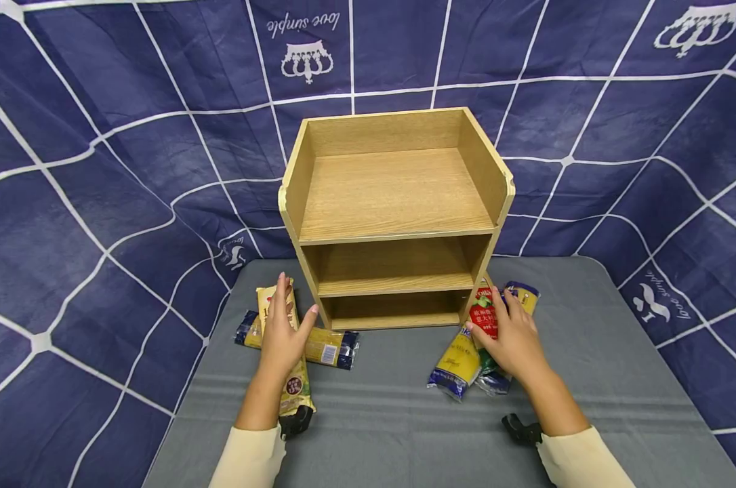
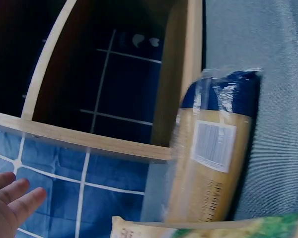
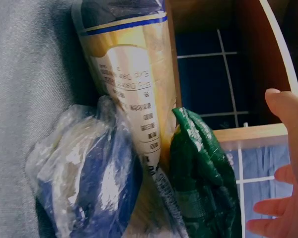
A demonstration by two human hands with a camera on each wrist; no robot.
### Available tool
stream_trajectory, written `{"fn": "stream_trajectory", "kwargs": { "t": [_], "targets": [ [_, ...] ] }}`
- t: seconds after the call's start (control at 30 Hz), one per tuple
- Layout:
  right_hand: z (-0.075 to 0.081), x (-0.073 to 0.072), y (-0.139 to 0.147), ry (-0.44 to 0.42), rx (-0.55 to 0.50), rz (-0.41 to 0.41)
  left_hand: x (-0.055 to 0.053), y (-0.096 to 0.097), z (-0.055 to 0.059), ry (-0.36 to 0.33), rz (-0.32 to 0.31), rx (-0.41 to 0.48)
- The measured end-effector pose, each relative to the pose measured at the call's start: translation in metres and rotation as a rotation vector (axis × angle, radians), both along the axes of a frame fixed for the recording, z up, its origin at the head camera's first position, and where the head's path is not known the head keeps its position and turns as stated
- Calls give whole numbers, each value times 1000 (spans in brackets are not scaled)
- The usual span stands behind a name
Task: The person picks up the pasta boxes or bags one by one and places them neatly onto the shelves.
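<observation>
My left hand (image 1: pixel 282 342) is over a yellow noodle packet (image 1: pixel 295 390), fingers extended and thumb spread, gripping nothing. That packet lies across a spaghetti pack (image 1: pixel 330 347) with dark blue ends; the left wrist view shows the barcode on the spaghetti pack (image 2: pixel 208 153). My right hand (image 1: pixel 516 342) is above several pasta packs, its fingers spread and loosely bent. Beneath it are a yellow-and-blue pack (image 1: pixel 456 366), a red-fronted pack (image 1: pixel 484 313) and another yellow-and-blue pack (image 1: pixel 526 297), partly hidden. A green pack end (image 3: pixel 201 183) shows in the right wrist view.
A wooden shelf unit (image 1: pixel 398 234) with an open top tray and two lower compartments stands at the back between the hands. The grey cloth (image 1: pixel 398 420) covers the table. Blue curtains with white lines (image 1: pixel 234 135) enclose the back and sides.
</observation>
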State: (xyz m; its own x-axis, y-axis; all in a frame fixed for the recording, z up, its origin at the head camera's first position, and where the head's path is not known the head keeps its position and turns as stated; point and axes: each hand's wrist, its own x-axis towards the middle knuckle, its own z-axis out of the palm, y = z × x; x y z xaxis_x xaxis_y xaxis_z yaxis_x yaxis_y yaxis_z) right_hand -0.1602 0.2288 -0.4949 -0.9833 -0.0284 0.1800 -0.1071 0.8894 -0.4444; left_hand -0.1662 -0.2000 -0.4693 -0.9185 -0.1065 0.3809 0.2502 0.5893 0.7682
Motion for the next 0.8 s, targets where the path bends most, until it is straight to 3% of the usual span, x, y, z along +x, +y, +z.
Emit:
{"fn": "stream_trajectory", "kwargs": {
  "t": [0.13,0.33,0.67,0.8],
  "targets": [
    [-2,3,1,-14,-5,-18,-4,0,8,42,-37,49],
    [-5,7,1,-42,-21,-43,-9,4,22,107,-41,122],
    [-10,16,2,-75,-25,-83,-7,20,64,123,-49,177],
    [-12,19,2,-102,-16,-98,-12,20,66,154,-50,161]
  ]
}}
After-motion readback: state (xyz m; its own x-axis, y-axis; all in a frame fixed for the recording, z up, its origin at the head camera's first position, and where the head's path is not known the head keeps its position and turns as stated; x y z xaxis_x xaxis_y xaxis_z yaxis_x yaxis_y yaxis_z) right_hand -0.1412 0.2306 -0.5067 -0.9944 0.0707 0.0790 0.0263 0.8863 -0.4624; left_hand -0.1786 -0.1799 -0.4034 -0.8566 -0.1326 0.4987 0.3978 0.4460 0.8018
